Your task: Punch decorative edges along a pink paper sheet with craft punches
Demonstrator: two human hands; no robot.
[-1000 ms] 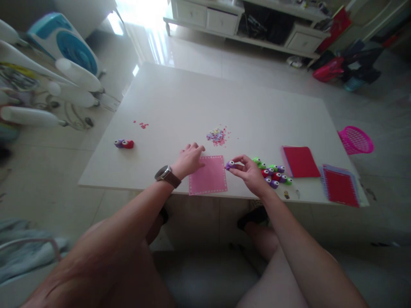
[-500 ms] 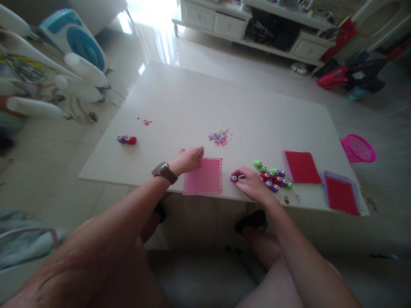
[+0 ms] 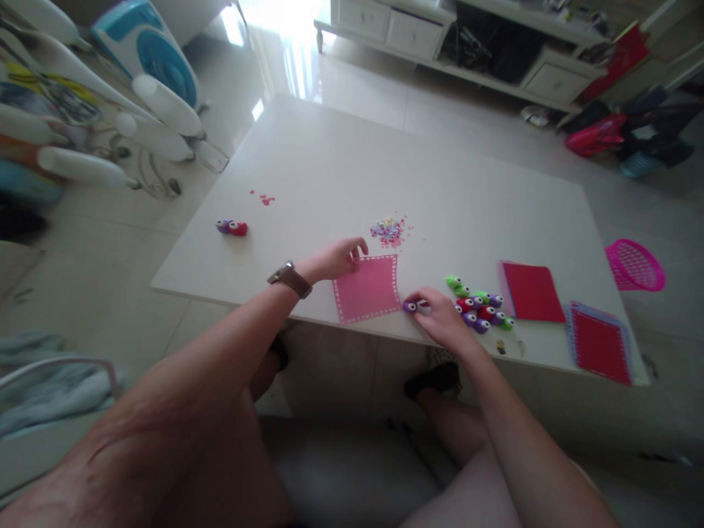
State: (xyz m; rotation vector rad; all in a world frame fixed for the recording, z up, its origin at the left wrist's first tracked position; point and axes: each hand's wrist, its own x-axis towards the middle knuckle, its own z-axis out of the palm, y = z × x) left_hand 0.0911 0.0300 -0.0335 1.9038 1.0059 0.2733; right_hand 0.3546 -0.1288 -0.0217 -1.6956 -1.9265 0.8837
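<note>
A pink paper sheet (image 3: 369, 287) lies at the table's front edge, with small holes lining its borders. My left hand (image 3: 347, 258), a watch on its wrist, rests at the sheet's far left corner, fingers apart and touching the paper. Beside the sheet's right edge, my right hand (image 3: 432, 312) pinches a small purple hole punch (image 3: 410, 306) with an eye-like white disc. Right of that hand stands a cluster of similar red, purple and green punches (image 3: 484, 312). Beyond the sheet is a heap of tiny paper cutouts (image 3: 388, 231).
Two more punches (image 3: 232, 228) and a few red cutouts (image 3: 266, 199) lie on the left of the white table (image 3: 440, 191). On the right are a stack of red sheets (image 3: 533, 292) and sheets with punched edges (image 3: 599, 343). A pink basket (image 3: 638, 264) stands beyond the table's right edge.
The view has shifted a little. The pink sheet has turned slightly and its right edge is nearer the purple punch. My left hand's fingers have spread from a more closed shape.
</note>
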